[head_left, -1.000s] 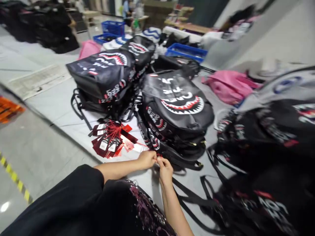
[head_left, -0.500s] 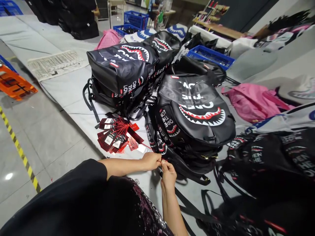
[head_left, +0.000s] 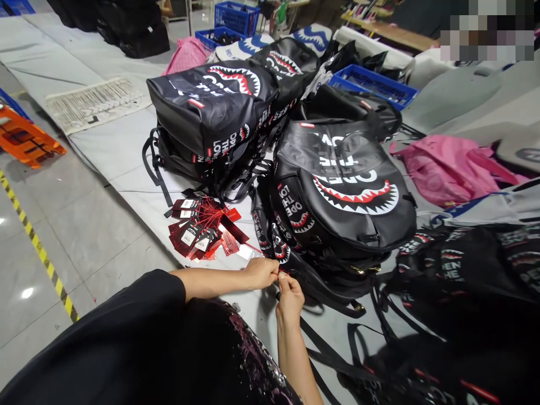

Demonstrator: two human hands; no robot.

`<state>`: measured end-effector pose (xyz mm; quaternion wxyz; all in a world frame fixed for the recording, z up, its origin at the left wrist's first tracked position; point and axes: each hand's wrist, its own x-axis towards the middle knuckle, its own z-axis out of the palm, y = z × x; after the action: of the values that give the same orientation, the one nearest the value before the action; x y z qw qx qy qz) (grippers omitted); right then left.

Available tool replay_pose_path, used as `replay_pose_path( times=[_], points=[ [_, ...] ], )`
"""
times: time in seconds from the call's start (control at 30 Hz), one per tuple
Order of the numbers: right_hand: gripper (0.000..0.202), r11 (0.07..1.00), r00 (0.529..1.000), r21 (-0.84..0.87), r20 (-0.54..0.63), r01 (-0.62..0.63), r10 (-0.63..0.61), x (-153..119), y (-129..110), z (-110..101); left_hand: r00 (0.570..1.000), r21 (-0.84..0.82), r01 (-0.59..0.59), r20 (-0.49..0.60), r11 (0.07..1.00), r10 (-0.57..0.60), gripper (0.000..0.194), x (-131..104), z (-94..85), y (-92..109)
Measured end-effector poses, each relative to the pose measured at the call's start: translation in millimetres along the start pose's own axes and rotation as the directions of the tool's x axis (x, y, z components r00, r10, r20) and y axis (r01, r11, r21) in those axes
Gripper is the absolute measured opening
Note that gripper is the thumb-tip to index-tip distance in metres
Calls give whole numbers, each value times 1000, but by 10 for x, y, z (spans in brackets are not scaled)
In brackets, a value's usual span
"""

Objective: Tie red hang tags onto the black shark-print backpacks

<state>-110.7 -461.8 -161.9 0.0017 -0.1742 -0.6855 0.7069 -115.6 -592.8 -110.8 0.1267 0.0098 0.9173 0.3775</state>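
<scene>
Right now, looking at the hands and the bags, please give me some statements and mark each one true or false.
1. Both hands, left hand and right hand, meet at a red string. True.
2. The pile of red tags lies on top of the backpack stack. False: it lies on the grey mat.
3. The nearest backpack shows a shark mouth. True.
4. The blue crate is stacked on the hands. False: it stands far behind.

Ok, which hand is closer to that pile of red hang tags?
Left. The left hand sits just below and right of the red hang tags; the right hand is further right, nearer the wearer.
</scene>
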Motion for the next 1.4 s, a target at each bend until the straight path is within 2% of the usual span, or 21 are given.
replay_pose_path(
  times=[0.13, 0.27, 0.4, 0.57, 0.67, 0.73, 0.77, 0.83, 0.9, 0.97, 1.03, 1.13, 1.2, 1.27, 1.33, 1.4],
  points=[
    [33, 999, 999, -14, -5, 36, -36, 6, 12, 9, 998, -41, -29, 54, 999, 31, 17, -1, -8, -18],
    [33, 1000, 1000, 7, -13, 0, 0, 6, 17, 25, 1000, -31, 12, -15, 999, -12, 14, -3, -11, -37],
    [32, 998, 999, 63, -25, -20, 22, 1, 9, 50, 998, -43, -58, -11, 997, 58, 13, 6, 1, -59],
    [30, 997, 997, 57, -60, -50, 53, -2, -16, 81, 996, -1, -64, -61, 998, 64, 11, 11, 78, -57],
    [30, 999, 996, 14, -64, -53, 54, 0, -26, 59, 990, -65, -114, -93, 991, 108, 15, -2, -9, -160],
    [31, 998, 997, -32, -59, -51, 49, -9, -29, 11, 982, -87, -41, -187, 995, 24, 18, -22, -198, -348],
    [32, 998, 997, -49, -58, -49, 46, -20, -34, -21, 966, -73, 46, -252, 996, -63, 16, -35, -328, -478],
    [39, 996, 998, -81, -65, -31, 26, -64, -58, -85, 893, 9, 258, -383, 966, -235, 14, -68, -622, -784],
    [47, 988, 994, -151, -100, 30, -45, -132, -115, -126, 805, 120, 441, -492, 890, -333, 17, -106, -894, -1092],
    [48, 954, 977, -273, -138, 123, -166, -210, -205, -123, 757, 216, 558, -528, 801, -385, 24, -136, -1085, -1340],
    [42, 896, 948, -384, -129, 222, -291, -276, -307, -66, 749, 286, 614, -506, 736, -428, 30, -147, -1181, -1495],
    [34, 835, 922, -427, -9, 347, -388, -314, -408, 93, 766, 348, 627, -440, 697, -470, 26, -124, -1225, -1578],
    [30, 820, 914, -410, 108, 400, -392, -291, -418, 224, 777, 369, 620, -410, 692, -477, 24, -108, -1249, -1569],
    [29, 833, 914, -384, 240, 399, -327, -239, -403, 376, 781, 370, 617, -399, 694, -481, 25, -111, -1290, -1530],
    [31, 866, 897, -358, 397, 348, -196, -179, -391, 574, 788, 344, 605, -388, 718, -478, 24, -139, -1341, -1469],
    [35, 895, 825, -325, 560, 304, -77, -136, -399, 847, 807, 303, 576, -359, 759, -469, 22, -179, -1384, -1390]
  ],
)
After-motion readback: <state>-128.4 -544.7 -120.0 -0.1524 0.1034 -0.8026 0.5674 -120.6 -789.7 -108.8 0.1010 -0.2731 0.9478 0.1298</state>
